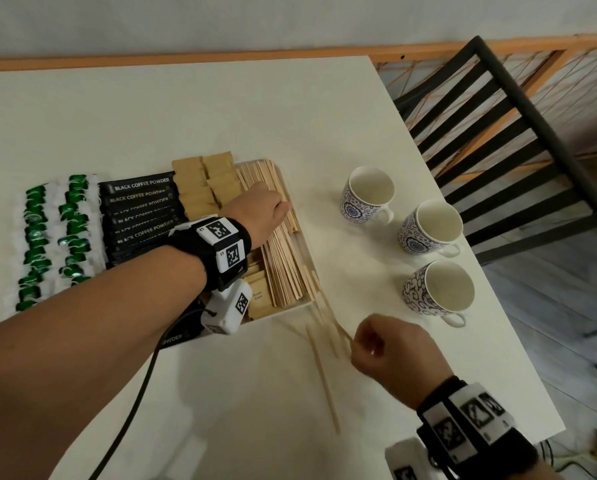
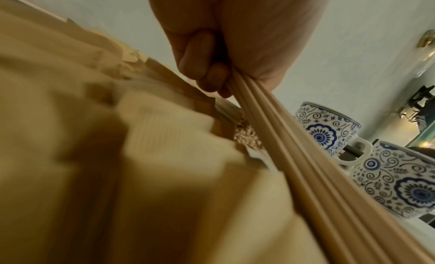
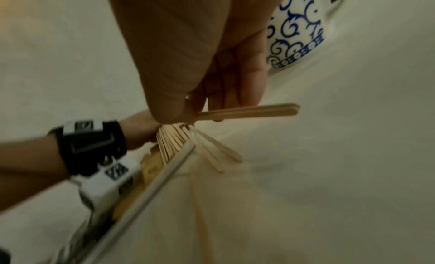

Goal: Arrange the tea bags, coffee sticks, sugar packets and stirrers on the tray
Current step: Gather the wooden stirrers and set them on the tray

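- The head view takes in the whole white table (image 1: 220, 116): a white tray (image 1: 291, 310) near its middle holds green tea bags (image 1: 52, 237) at the tray's left end, then black coffee sticks (image 1: 139, 206), brown sugar packets (image 1: 205, 185), and a thick row of wooden stirrers (image 1: 283, 258) along the tray's right edge.
- Three blue-patterned cups (image 1: 428, 226) stand in a line near the table's right edge, well apart from the tray; a dark chair (image 1: 497, 140) stands beyond that edge.
- Only the head view shows the loose stirrers (image 1: 324, 375) lying on the bare table just off the tray's near right corner.
- The left hand (image 1: 259, 206) reaches over the sugar packets to the stirrer row. The head view hides its fingers; the left wrist view shows the fingers (image 2: 200, 63) curled, clamping a few stirrers (image 2: 282, 156) that run down over the tray's contents, with two cups (image 2: 329, 130) behind.
- The right hand (image 1: 383, 344) is near the table's front, just right of the loose stirrers. From above it looks like a closed fist; the right wrist view shows thumb and fingers (image 3: 247, 81) pinching a small bundle of stirrers (image 3: 249, 112), which juts sideways above the table.
- The right wrist view also shows stirrer ends (image 3: 174, 141) fanning past the tray's rim (image 3: 150, 184), and one cup (image 3: 296, 35) behind the hand.
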Motion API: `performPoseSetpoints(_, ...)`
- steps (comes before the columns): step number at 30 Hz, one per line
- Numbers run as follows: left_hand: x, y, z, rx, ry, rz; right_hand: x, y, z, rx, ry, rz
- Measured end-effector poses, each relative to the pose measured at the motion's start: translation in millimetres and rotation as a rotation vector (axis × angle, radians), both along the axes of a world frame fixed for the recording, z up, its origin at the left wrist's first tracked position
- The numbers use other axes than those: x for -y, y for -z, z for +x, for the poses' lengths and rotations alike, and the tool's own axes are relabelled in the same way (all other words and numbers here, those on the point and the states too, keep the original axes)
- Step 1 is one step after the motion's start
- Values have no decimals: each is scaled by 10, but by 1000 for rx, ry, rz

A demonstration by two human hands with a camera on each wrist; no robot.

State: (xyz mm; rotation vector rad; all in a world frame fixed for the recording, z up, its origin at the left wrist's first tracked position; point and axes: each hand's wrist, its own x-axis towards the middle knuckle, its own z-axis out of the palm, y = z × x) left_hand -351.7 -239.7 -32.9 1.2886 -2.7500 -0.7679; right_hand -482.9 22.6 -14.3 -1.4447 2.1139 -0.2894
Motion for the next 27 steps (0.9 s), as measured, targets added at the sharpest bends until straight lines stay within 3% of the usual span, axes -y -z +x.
performPoseSetpoints(3, 9, 5, -8, 10, 8, -7, 246, 49, -15, 76, 151, -93)
performPoseSetpoints(8, 30, 46, -3, 6, 26, -30, 425, 234, 19, 118, 213, -40)
performPoseSetpoints(27, 10, 8, -1, 41, -17, 6, 508, 213, 197, 75, 185, -24)
